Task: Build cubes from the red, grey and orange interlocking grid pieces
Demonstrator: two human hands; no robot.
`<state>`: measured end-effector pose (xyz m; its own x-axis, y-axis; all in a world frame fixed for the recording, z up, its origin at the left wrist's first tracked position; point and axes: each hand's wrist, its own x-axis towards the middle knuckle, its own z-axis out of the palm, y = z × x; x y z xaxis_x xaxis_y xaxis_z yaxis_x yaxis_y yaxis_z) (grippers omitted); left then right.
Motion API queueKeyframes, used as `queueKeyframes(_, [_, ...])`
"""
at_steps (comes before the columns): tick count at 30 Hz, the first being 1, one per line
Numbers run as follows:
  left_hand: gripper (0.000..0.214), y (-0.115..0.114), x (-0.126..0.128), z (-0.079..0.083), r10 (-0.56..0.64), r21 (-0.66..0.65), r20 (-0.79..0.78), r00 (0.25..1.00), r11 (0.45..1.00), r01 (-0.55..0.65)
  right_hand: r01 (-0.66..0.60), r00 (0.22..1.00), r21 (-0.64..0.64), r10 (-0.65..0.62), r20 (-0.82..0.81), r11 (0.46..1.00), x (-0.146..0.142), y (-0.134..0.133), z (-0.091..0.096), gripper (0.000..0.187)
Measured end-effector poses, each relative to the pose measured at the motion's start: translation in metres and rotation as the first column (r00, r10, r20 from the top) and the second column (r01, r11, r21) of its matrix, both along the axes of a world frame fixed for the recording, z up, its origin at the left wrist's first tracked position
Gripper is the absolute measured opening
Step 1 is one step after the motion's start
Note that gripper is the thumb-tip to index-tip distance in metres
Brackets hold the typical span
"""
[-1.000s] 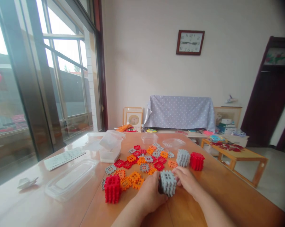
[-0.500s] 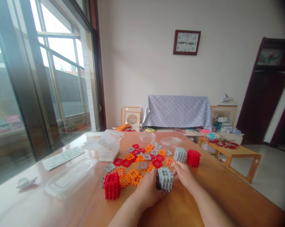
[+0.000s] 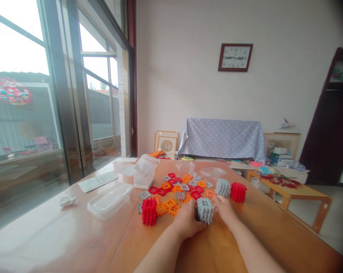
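Note:
A grey cube [image 3: 205, 211] built from notched interlocking plastic pieces stands low over the wooden table near its front middle. Around its left side is my left hand [image 3: 188, 220], closed on it, with the fingers partly hidden behind the cube. Just right of the cube, my right hand [image 3: 225, 210] has loosely bent fingers, nothing seen in them. Farther back stand another grey cube [image 3: 222, 187] and a red cube [image 3: 238, 192]. A second red cube [image 3: 149, 212] sits to the left, beside loose orange pieces [image 3: 170, 205]. Several flat red, grey and orange pieces [image 3: 180, 195] lie scattered beyond my hands.
On the table's left are a clear plastic box [image 3: 144, 179], a clear lid [image 3: 110, 201], a printed sheet [image 3: 98, 181] and a crumpled wrapper [image 3: 67, 201]. Another clear lid [image 3: 213, 173] lies at the back. A low wooden table [image 3: 295, 186] stands off the right edge.
The view has turned a little to the left, so everything sits farther right in the picture. Both hands and the grey cube keep nearly the same arrangement.

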<state>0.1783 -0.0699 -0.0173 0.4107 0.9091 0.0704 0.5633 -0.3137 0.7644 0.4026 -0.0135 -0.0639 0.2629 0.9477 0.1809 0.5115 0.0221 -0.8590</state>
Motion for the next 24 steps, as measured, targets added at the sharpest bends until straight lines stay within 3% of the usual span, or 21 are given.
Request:
queueKeyframes(11, [0.051,0.0,0.003,-0.008,0.027,0.151,-0.023,0.999,0.988,-0.023,0.042,0.996,0.13,-0.052,0.079,0.991,0.0,-0.009,-0.011,0.025])
queueKeyframes(24, [0.047,0.004,0.002,-0.014,0.09,0.212,-0.087,0.992,0.975,-0.069,0.02,1.0,0.166,-0.022,0.006,0.986,0.001,-0.008,-0.015,0.032])
